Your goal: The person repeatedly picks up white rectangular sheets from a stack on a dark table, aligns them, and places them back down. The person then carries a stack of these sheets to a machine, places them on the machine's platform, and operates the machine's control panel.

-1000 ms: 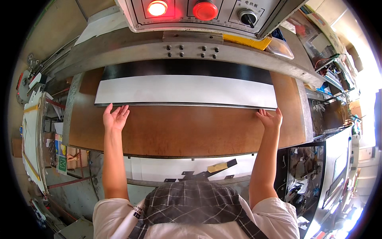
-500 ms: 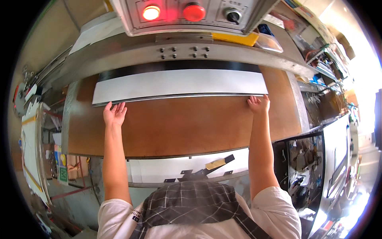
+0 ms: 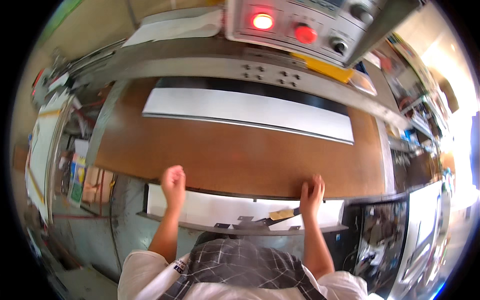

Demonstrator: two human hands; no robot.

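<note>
A long white panel with a dark front edge lies on the brown worktop, partly on a black strip along its far side. Neither hand touches it. My left hand is over the front edge of the worktop, left of the middle, its fingers curled in with nothing visible in them. Farther right, my right hand is at the same edge with its fingers apart and no object in them. Below the edge, dark metal pieces and a tan-wrapped part lie on a white surface.
A metal crossbar with several bolts spans the worktop behind the panel. Above it is a control box with a lit red lamp, a red button and dark knobs. A yellow piece lies behind the bar; cluttered shelves stand at right.
Both hands have let go of the panel's front edge and drawn back toward me. The left hand's fingers have curled in. The view has turned, and the panel stays on the worktop.
</note>
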